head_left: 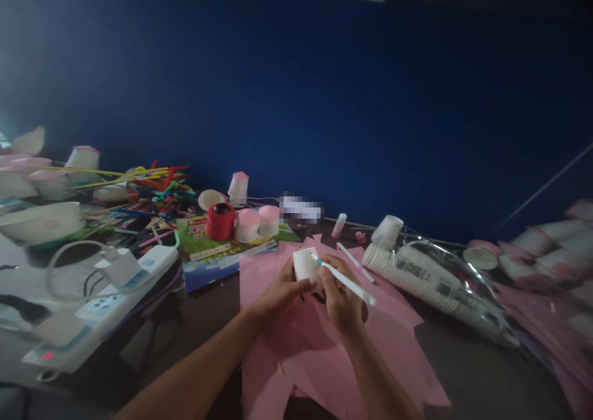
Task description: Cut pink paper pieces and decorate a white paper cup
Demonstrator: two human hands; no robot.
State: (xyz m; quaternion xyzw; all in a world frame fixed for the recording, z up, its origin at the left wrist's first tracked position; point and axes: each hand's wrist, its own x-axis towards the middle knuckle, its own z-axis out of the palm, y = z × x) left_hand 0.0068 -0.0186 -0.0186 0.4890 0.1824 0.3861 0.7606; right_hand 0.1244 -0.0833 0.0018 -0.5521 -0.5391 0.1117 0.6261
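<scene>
A small white paper cup (pixel 304 267) is held above pink paper sheets (pixel 282 346), with a few faint blue marks near its rim. My left hand (pixel 282 290) wraps round the cup from the left. In my right hand (pixel 341 293) is a white pen (pixel 349 282), its blue-green tip close to or touching the side of the cup; whether it touches cannot be made out. The right fingers also lie near the cup's right side. Another thin white stick (pixel 356 262) lies on the pink paper just beyond my right hand.
On the left are a power strip (pixel 104 309), a white bowl (pixel 41 223) and colourful pipe cleaners (pixel 162 185). Behind my hands stand a red thread spool (pixel 220 222), pink-topped cups (pixel 247 224) and a glue stick (pixel 339 225). Stacked paper cups (pixel 412 277) in plastic lie at right.
</scene>
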